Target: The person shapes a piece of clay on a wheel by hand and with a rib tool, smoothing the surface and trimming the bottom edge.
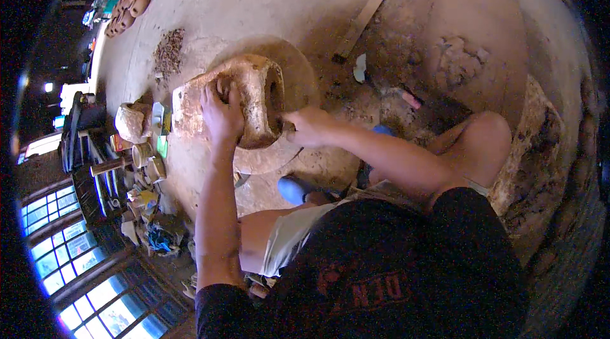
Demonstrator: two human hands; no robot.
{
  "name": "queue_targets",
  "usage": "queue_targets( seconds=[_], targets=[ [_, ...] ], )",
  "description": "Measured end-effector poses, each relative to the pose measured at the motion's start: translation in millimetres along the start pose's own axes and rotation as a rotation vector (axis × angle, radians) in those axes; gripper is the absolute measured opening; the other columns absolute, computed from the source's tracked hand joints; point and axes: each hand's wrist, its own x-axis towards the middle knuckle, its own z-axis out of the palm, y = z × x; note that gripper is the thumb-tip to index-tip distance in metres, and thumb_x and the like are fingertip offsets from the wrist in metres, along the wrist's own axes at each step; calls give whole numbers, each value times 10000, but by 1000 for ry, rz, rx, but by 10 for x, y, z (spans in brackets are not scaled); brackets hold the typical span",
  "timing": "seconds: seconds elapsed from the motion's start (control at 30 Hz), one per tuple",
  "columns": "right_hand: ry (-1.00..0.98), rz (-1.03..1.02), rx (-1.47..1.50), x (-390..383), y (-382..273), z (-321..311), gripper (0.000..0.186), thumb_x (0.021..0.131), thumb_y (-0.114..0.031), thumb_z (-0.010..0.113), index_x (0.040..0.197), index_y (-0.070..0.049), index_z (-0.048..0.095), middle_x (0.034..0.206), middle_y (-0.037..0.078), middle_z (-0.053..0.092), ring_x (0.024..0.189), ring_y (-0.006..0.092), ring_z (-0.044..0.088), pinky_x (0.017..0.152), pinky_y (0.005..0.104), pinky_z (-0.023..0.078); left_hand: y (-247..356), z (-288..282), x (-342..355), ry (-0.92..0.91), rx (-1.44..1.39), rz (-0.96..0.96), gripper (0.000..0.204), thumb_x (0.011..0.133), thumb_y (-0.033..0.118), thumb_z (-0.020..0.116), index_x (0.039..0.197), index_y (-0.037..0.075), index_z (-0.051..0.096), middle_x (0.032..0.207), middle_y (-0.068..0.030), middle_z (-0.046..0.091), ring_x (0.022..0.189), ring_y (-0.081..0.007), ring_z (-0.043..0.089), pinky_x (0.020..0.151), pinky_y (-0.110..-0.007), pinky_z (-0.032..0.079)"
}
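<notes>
A hollow, crusted, pale-brown block, like a mold, lies tilted on a round, dusty board in front of me. My left hand rests on its top, fingers curled at a dark hollow and gripping it. My right hand is closed at the block's right end, beside the oval opening; what its fingers hold is hidden.
A wooden plank and a pink-handled item lie beyond. Clay pots are stacked at far left; a wrapped lump, containers and clutter line the left side below them. My blue-shod feet are beneath my arms.
</notes>
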Motion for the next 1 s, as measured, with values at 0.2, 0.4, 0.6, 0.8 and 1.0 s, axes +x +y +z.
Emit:
queue_targets(
  seconds=[0.2,0.4,0.6,0.8,1.0],
  targets=[
    [312,52,-6,261,76,-380,370,876,-291,628,1150,-64,729,1012,250,731,920,450,712,849,542,564,33,-7,21,-60,25,-46,618,946,410,670,1369,-22,545,1349,-272,575,1305,-439,505,1125,-523,371],
    [41,-102,-595,603,141,-471,225,827,-160,615,840,14,756,840,226,731,809,415,728,734,517,588,-8,70,107,-22,68,-70,732,952,489,644,1396,-78,515,1439,-311,518,1379,-440,463,1158,-526,350],
    [-66,-211,-653,495,157,-191,193,797,-120,620,800,2,769,818,230,734,760,405,728,694,533,591,-11,159,140,10,115,-94,740,957,507,634,1399,-73,510,1468,-306,498,1387,-446,456,1163,-542,336],
    [-170,-93,-397,287,-145,-146,274,901,-175,603,857,48,756,860,277,723,786,438,717,752,514,592,-96,134,94,34,118,-28,708,965,483,634,1397,-65,512,1468,-300,502,1384,-442,459,1159,-548,337],
    [-241,-33,298,311,-61,16,362,970,-304,632,890,35,732,738,155,699,644,258,666,618,411,540,-128,132,18,9,79,15,643,954,450,660,1367,-30,550,1441,-303,526,1360,-443,480,1153,-531,348]
  ],
)
